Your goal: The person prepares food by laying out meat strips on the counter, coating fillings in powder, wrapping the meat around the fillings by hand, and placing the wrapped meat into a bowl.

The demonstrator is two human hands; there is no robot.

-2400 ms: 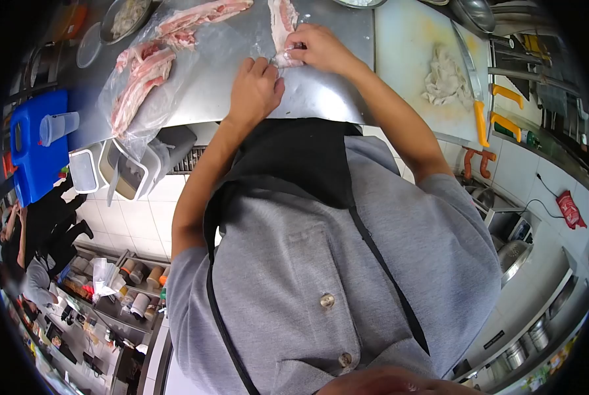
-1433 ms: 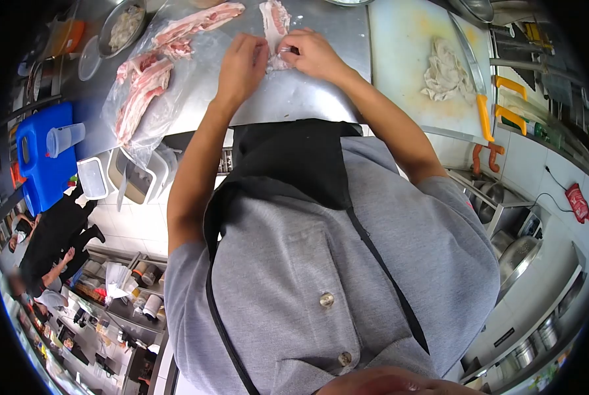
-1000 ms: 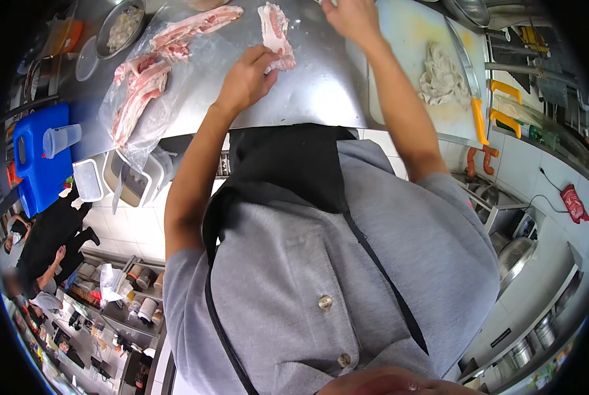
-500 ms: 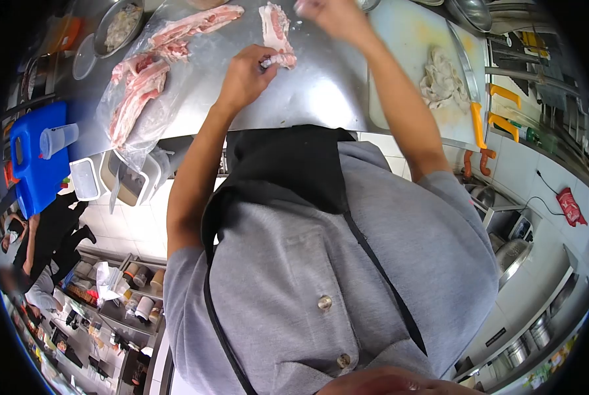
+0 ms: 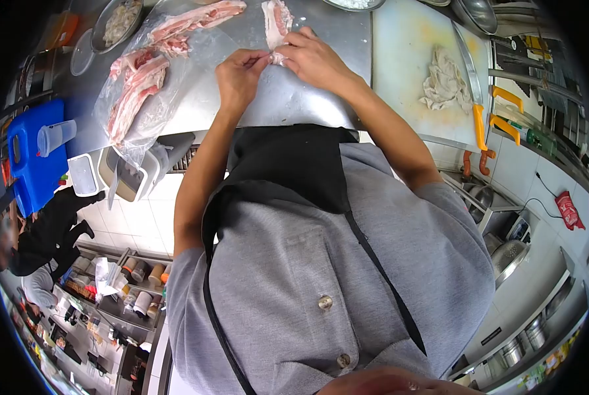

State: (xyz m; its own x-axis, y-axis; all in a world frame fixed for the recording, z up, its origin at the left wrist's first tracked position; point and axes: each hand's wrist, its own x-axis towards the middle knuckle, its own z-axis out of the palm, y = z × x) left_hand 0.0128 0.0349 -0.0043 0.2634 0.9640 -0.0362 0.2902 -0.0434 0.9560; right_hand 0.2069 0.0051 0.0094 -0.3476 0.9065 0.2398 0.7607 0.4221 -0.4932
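A strip of raw pork belly (image 5: 276, 21) lies lengthwise on the steel worktop in front of me. My left hand (image 5: 240, 78) pinches the near end of it between thumb and fingertips. From the other side, my right hand (image 5: 314, 60) has its fingers closed on that same end, the two sets of fingertips almost touching. What exactly lies between the fingers is partly hidden. To the left, more pork pieces (image 5: 138, 92) rest on a clear plastic bag (image 5: 176, 99), with a long pork strip (image 5: 199, 20) beyond them.
A bowl of white grains (image 5: 354, 4) stands at the far edge. On the right, a white cutting board (image 5: 400, 79) holds a crumpled cloth (image 5: 443, 82) and a yellow-handled knife (image 5: 477, 118). A metal bowl (image 5: 118, 25) and blue jug (image 5: 39, 158) are left. Another person (image 5: 54, 227) is at lower left.
My right hand has come down from the far side, near the bowl, to the near end of the pork strip. My left hand has shifted slightly and stays at that end.
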